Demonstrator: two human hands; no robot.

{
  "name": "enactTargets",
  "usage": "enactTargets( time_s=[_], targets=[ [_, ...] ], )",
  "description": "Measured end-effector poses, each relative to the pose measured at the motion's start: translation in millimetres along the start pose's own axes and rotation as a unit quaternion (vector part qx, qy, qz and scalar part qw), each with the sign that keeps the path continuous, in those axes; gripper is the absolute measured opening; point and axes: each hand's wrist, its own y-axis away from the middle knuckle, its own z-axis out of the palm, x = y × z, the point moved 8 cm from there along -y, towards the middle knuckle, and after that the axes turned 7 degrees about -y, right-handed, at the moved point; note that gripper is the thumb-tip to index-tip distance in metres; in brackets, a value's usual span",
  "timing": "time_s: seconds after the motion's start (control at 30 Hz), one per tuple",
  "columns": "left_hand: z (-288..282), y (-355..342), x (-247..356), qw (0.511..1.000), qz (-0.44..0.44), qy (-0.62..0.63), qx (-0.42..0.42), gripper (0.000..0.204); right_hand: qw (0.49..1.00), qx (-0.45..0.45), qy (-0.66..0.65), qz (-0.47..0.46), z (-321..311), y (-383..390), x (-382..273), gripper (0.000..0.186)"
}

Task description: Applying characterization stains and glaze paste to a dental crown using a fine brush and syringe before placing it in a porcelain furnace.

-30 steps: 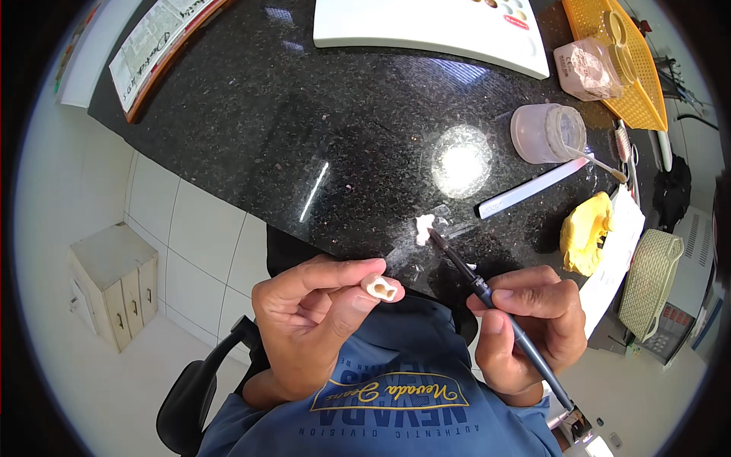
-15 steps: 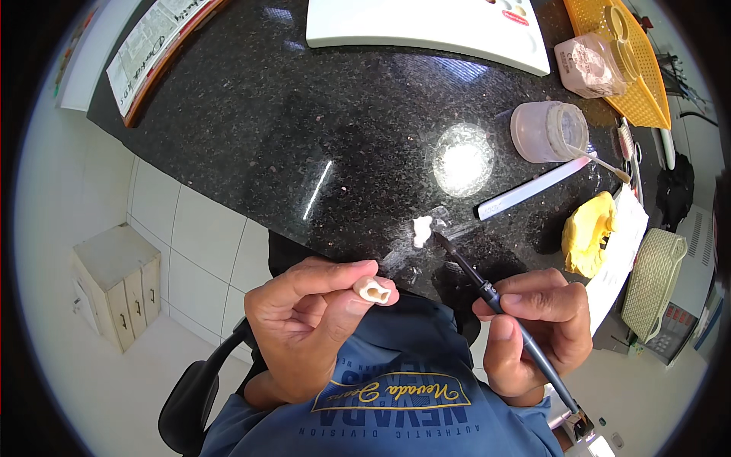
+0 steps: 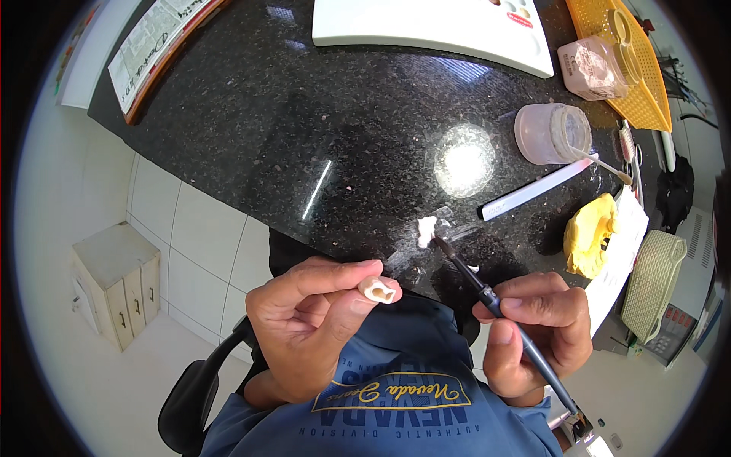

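Observation:
Between the thumb and fingers of my left hand (image 3: 316,324) is a small off-white hollow dental piece (image 3: 378,290), its brownish hollow facing up. My right hand (image 3: 537,335) is closed round a slim dark-handled brush (image 3: 481,287), held like a pen. The brush's dark tip meets, or nearly meets, a small white paste blob (image 3: 426,230) on the black speckled counter (image 3: 251,129). White smears surround the blob. Right of it lies a pale flat strip (image 3: 537,189). Beyond that is a yellow moulded lump (image 3: 590,236) on white paper.
A cloudy jar (image 3: 552,133) with a stick leaning on it stands at the right, below a jar of pink powder (image 3: 590,68) and a yellow basket (image 3: 647,84). A white board (image 3: 426,34) occupies the far edge. A newspaper-covered board (image 3: 156,49) is at the far left.
The brush tip has shifted slightly left and down, closer to the white blob. My left hand and the dental piece are almost unmoved; the whole view has shifted a little.

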Motion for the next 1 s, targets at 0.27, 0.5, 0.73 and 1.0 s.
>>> enactTargets(
  time_s=[0.27,0.5,0.73,1.0],
  targets=[
    [-1,0,1,1.0,-0.01,-0.024,-0.006,0.021,0.989,-0.016,-0.138,-0.042,-9,2,-7,0.023],
    [0,-1,0,0.997,-0.01,-0.076,0.011,0.012,0.983,-0.06,-0.17,-0.032,0,5,-12,0.023],
    [2,-2,0,0.998,-0.013,-0.065,0.004,0.013,0.988,-0.085,-0.127,-0.025,5,4,-11,0.024],
    [3,-1,-1,0.997,-0.009,-0.073,-0.001,0.014,0.989,-0.084,-0.118,-0.028,4,6,-10,0.023]
  ],
)
